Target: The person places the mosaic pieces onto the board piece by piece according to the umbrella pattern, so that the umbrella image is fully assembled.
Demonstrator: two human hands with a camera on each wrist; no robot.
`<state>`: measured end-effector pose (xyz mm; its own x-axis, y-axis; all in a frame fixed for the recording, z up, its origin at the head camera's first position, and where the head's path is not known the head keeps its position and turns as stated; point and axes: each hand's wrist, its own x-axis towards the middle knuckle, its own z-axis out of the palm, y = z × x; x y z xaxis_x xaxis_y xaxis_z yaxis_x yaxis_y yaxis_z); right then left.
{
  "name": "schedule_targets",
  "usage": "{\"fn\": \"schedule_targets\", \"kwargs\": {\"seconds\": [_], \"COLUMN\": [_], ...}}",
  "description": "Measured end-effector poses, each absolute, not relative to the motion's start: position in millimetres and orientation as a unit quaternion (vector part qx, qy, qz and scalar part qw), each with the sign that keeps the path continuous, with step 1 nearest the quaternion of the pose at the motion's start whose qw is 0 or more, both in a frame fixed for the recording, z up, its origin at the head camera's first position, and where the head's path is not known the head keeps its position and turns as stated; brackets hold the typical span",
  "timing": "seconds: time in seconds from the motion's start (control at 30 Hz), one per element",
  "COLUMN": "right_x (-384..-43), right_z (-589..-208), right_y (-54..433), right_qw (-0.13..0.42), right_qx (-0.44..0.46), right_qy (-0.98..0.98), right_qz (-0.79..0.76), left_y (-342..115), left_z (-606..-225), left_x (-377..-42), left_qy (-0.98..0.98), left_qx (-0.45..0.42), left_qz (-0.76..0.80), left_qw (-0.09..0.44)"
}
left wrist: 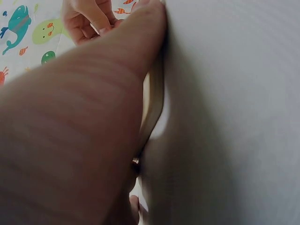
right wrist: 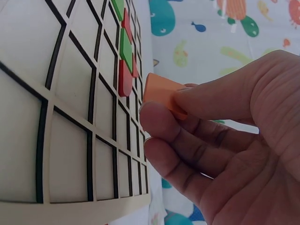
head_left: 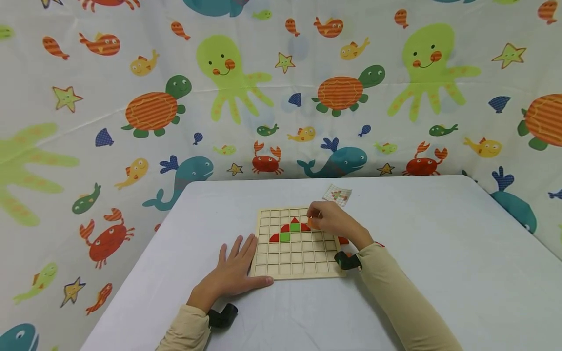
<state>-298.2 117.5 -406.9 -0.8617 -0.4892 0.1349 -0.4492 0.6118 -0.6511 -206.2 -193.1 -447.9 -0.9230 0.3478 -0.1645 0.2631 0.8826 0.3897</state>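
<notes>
A wooden grid board (head_left: 296,256) lies flat on the white table. Red and green tiles sit in its upper cells, among them a green tile (head_left: 285,237), a red quarter-round tile (head_left: 274,238) and a red triangle tile (head_left: 294,220). Between thumb and fingertips my right hand (head_left: 332,217) pinches an orange tile (right wrist: 164,93) just above the board's upper right cells. My left hand (head_left: 235,268) rests at the board's lower left corner, fingers spread straight along its left side and thumb at the front edge.
Behind the board lies a small pattern card (head_left: 337,195) printed with a coloured design. A red tile (head_left: 343,240) and partly hidden pieces lie beside the board's right edge, under my right forearm. A sea-animal curtain (head_left: 281,97) hangs behind the table (head_left: 439,234).
</notes>
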Motion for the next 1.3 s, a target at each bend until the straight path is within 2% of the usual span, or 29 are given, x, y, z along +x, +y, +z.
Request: {"fn": "schedule_targets", "kwargs": {"seconds": [0.33,1.3], "right_x": [-294,-283], "right_z": [-407,-416], "right_y": [107,83], "right_qw": [0.052,0.028], "right_qx": [-0.266,-0.344], "right_qy": [0.897,0.888], "right_qz": [-0.348,-0.304], "left_y": [-192,-191], "left_z": [-449,-448], "left_x": [-203,-200], "left_qy": [0.965,0.964], "left_qx": [0.155,0.160], "left_qz": [0.180,0.186], "left_qw": [0.114,0.106]}}
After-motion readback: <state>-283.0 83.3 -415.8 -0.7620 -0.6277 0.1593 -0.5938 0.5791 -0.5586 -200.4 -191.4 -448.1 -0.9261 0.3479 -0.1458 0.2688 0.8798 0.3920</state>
